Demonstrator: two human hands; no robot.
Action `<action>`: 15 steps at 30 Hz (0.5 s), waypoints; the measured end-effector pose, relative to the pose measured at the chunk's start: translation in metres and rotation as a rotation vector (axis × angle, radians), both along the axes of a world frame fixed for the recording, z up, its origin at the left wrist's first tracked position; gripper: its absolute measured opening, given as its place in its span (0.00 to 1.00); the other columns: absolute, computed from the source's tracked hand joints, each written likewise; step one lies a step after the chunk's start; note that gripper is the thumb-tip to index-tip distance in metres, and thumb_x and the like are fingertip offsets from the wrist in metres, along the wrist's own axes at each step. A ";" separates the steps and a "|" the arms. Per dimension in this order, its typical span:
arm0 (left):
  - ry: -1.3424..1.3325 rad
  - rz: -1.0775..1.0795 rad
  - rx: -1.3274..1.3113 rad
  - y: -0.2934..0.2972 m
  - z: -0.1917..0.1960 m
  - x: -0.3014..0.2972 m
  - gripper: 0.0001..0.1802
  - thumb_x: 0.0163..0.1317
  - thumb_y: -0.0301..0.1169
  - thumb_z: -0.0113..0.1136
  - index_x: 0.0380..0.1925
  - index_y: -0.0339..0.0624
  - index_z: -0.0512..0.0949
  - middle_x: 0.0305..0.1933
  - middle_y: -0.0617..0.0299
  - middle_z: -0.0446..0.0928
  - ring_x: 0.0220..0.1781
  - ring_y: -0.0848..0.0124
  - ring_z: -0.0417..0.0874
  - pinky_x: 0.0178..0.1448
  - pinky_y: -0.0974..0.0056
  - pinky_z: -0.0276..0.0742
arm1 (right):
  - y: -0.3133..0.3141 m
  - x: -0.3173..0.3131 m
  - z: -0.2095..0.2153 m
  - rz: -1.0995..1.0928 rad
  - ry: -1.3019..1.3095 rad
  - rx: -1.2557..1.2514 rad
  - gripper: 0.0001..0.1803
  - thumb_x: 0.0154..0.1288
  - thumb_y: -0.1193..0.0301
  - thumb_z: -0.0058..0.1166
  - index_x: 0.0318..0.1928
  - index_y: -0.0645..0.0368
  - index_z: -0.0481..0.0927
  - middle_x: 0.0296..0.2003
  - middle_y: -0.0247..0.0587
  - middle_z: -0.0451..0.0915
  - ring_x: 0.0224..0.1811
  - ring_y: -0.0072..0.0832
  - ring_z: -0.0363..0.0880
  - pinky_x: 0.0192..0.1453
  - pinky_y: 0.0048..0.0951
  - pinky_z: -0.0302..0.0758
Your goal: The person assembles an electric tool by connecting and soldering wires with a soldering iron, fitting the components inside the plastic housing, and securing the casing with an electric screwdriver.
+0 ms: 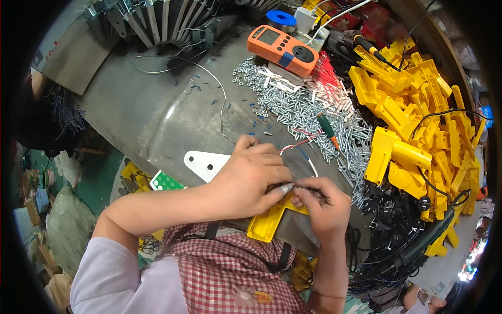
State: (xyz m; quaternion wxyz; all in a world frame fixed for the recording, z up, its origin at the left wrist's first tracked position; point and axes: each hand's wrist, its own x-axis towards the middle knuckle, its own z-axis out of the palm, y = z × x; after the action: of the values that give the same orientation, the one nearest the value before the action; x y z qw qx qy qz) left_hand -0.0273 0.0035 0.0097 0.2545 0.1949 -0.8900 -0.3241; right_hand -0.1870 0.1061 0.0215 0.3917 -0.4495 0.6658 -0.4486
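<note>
My left hand [256, 178] and my right hand [325, 205] meet just above a yellow plastic housing half [265, 224] near the table's front edge. Both are closed, thumbs and forefingers pinched together at one spot. What they pinch is too small and covered to name. Red, blue and white wires [303, 152] run out just beyond the fingers. A thin silvery wire [224, 104] curves across the table and ends behind my left hand. Partly under the left forearm lies a white plate with holes [201, 163], beside a green dotted piece [168, 181].
Screws [298, 112] and nuts spread across the table's middle, with a green-orange screwdriver [328, 128] on them. An orange meter [282, 49] stands behind. Yellow housings [413, 115] pile up at right, black cords and small black parts [392, 230] nearer. Metal brackets [162, 23] stand far left.
</note>
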 end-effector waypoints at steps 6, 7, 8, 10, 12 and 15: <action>-0.024 0.042 -0.218 0.005 0.000 0.000 0.12 0.43 0.29 0.63 0.32 0.46 0.79 0.31 0.66 0.77 0.43 0.69 0.76 0.53 0.54 0.59 | 0.000 -0.001 -0.002 0.008 -0.074 -0.015 0.04 0.59 0.82 0.55 0.36 0.69 0.78 0.28 0.41 0.81 0.29 0.21 0.81 0.34 0.21 0.78; -0.001 0.045 -0.154 0.004 -0.002 0.001 0.11 0.43 0.29 0.63 0.32 0.46 0.79 0.31 0.66 0.77 0.44 0.69 0.76 0.53 0.54 0.59 | 0.000 0.000 -0.003 -0.029 -0.172 0.018 0.05 0.59 0.82 0.54 0.37 0.70 0.77 0.29 0.41 0.81 0.31 0.21 0.81 0.35 0.22 0.78; 0.021 0.048 -0.089 0.003 -0.002 0.001 0.11 0.43 0.29 0.62 0.32 0.46 0.80 0.31 0.67 0.77 0.44 0.68 0.75 0.54 0.54 0.59 | -0.001 0.001 -0.004 -0.028 -0.172 0.019 0.05 0.59 0.82 0.54 0.37 0.70 0.77 0.29 0.41 0.81 0.31 0.21 0.81 0.35 0.22 0.78; 0.019 0.035 -0.037 0.002 -0.002 0.002 0.11 0.43 0.29 0.62 0.31 0.46 0.80 0.31 0.67 0.77 0.44 0.68 0.75 0.54 0.55 0.59 | -0.002 0.001 -0.006 -0.115 -0.337 -0.048 0.05 0.60 0.83 0.53 0.38 0.70 0.77 0.33 0.43 0.80 0.33 0.22 0.81 0.37 0.22 0.78; 0.016 0.023 0.014 0.001 -0.002 0.003 0.11 0.44 0.28 0.61 0.31 0.46 0.80 0.31 0.67 0.77 0.44 0.68 0.75 0.54 0.55 0.59 | -0.001 -0.002 -0.008 -0.066 -0.310 -0.038 0.05 0.60 0.83 0.53 0.38 0.70 0.77 0.33 0.43 0.80 0.34 0.23 0.81 0.38 0.22 0.78; -0.005 0.019 0.099 -0.001 -0.001 0.003 0.09 0.44 0.28 0.60 0.30 0.45 0.80 0.31 0.68 0.77 0.43 0.68 0.75 0.53 0.56 0.60 | 0.000 -0.003 -0.009 -0.005 -0.253 -0.026 0.05 0.59 0.83 0.54 0.37 0.71 0.77 0.33 0.42 0.79 0.35 0.23 0.81 0.38 0.22 0.78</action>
State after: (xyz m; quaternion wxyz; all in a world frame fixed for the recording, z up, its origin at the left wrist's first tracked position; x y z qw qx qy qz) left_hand -0.0245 0.0028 0.0087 0.2456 0.2164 -0.8716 -0.3648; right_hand -0.1900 0.1061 0.0126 0.4654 -0.3926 0.6065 -0.5113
